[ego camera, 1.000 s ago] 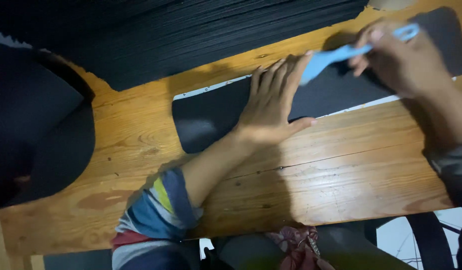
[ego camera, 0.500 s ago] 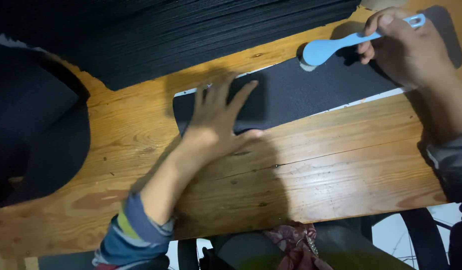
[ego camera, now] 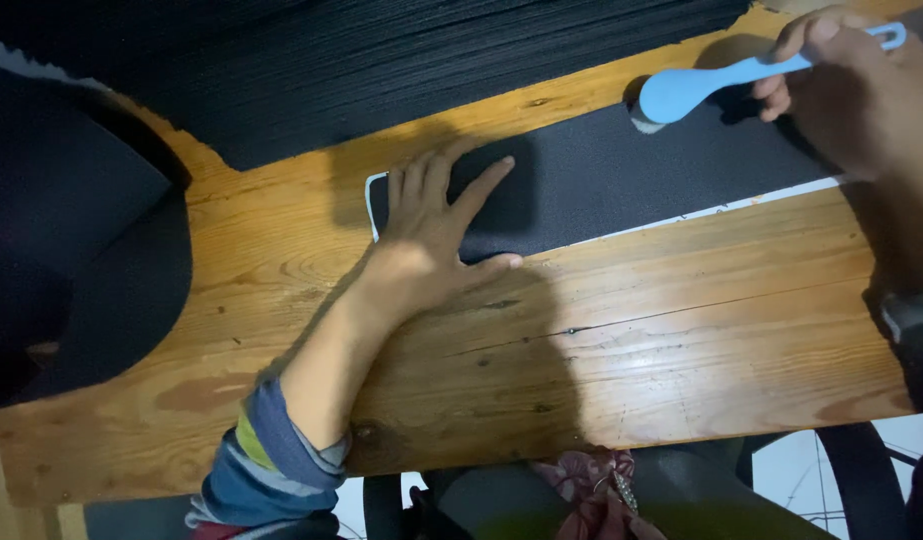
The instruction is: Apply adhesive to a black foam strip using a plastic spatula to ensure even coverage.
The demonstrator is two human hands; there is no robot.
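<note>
A long dark grey rough-surfaced sheet [ego camera: 621, 180] with a thin white edge lies across a wooden table [ego camera: 631, 350]. My left hand [ego camera: 436, 235] rests flat on the sheet's left end, fingers spread, palm down. At the top right my right hand [ego camera: 861, 85] grips the handle of a light blue spoon-shaped plastic tool [ego camera: 716, 80]. The tool's rounded head [ego camera: 671, 97] touches the sheet's upper edge.
A stack of black ribbed material [ego camera: 431, 70] covers the table's far side. A dark curved object [ego camera: 71, 270] sits at the left edge. Below the table's near edge I see patterned cloth [ego camera: 591, 480] and a chair's dark parts [ego camera: 861, 480].
My left hand has slid left along the sheet to its left end. My right hand and the blue tool have shifted slightly, staying at the sheet's upper right.
</note>
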